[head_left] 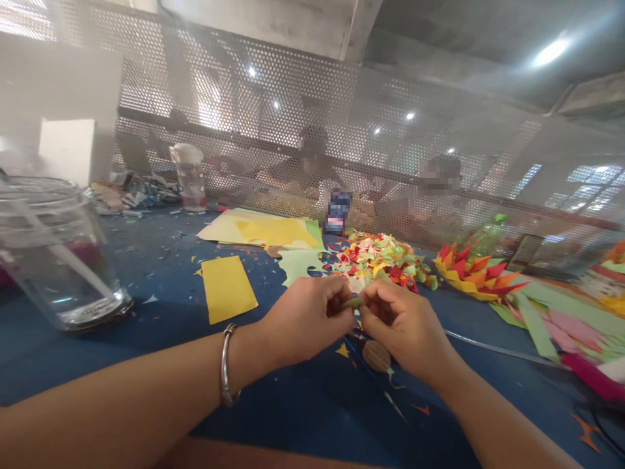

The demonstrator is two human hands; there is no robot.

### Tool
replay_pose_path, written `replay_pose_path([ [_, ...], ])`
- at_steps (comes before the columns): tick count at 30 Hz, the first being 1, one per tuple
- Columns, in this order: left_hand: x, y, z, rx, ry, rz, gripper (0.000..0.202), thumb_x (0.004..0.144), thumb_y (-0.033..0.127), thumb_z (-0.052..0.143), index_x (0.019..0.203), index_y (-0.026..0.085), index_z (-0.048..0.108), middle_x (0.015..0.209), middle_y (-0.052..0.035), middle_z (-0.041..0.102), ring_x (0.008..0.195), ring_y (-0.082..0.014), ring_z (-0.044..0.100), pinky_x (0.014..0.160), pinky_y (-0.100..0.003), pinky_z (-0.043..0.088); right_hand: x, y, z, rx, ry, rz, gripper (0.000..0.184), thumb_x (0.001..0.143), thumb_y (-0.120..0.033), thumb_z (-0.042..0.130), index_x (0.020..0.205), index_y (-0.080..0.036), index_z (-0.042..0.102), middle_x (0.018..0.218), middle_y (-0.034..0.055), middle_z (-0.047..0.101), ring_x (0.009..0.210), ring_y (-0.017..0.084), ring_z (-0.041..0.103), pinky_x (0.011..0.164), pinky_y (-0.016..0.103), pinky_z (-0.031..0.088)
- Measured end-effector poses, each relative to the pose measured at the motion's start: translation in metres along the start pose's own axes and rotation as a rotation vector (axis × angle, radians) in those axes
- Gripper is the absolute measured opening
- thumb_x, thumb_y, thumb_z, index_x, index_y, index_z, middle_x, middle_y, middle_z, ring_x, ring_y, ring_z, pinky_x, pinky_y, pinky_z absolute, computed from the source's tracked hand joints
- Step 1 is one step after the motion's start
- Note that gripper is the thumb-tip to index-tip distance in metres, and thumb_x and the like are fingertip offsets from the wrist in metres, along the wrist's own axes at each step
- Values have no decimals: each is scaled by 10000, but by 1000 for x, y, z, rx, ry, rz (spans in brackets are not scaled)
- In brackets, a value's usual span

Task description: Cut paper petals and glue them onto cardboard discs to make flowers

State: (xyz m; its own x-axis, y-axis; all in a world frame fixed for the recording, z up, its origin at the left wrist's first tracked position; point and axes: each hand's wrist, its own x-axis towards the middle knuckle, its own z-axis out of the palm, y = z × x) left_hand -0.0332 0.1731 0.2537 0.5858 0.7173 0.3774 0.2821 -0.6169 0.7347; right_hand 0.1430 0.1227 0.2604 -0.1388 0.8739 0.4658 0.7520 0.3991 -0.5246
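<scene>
My left hand [310,319] and my right hand [403,322] meet in front of me, fingertips pinched on a small green paper piece [353,303]. Its exact shape is mostly hidden by my fingers. Just beyond them lies a heap of small folded paper pieces [381,254] in red, yellow, orange, pale pink and green. Below my right hand a round brown wooden disc [376,356] rests on the blue table, beside a thin dark stick with a pale tip. A pale green sheet with cut-out holes [300,264] lies behind my left hand.
A yellow paper rectangle [229,288] and stacked paper sheets [258,228] lie to the left. A glass jar [58,254] with a straw stands far left. At right are a pointed red-orange paper piece [476,272] and a magenta object [593,376]. A phone [338,212] leans against the perforated screen.
</scene>
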Motion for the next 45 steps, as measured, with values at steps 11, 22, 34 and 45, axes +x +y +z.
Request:
replay_pose_path([
  [11, 0, -4, -6, 1, -26, -91, 97, 684, 248, 581, 613, 199, 538, 487, 44, 533, 457, -103, 485, 427, -220, 295, 1, 0, 3, -78, 10, -58, 94, 754, -161, 552, 679, -212, 528, 586, -50, 447, 521, 117, 430, 484, 241, 361],
  [22, 6, -6, -2, -140, -14, 40, 103, 776, 213, 626, 873, 182, 644, 707, 8, 646, 633, -117, 574, 581, -223, 431, 2, 0, 3, -108, -53, -51, 158, 744, -129, 550, 632, -215, 479, 571, -60, 426, 512, 112, 413, 487, 242, 341],
  [34, 10, -7, -3, -746, 38, -371, 60, 773, 176, 676, 761, 140, 629, 672, 20, 623, 619, -88, 560, 634, -232, 446, -1, 11, 0, -107, 55, -136, 55, 839, -172, 558, 832, -185, 611, 690, -6, 536, 603, 139, 514, 534, 250, 429],
  [45, 6, 0, 3, -1022, 73, -557, 136, 843, 136, 630, 744, 160, 541, 666, 5, 651, 588, -89, 611, 671, -244, 483, -2, 8, 8, -222, 62, -383, 104, 905, -129, 550, 969, -166, 624, 858, 46, 594, 778, 164, 587, 674, 270, 460],
])
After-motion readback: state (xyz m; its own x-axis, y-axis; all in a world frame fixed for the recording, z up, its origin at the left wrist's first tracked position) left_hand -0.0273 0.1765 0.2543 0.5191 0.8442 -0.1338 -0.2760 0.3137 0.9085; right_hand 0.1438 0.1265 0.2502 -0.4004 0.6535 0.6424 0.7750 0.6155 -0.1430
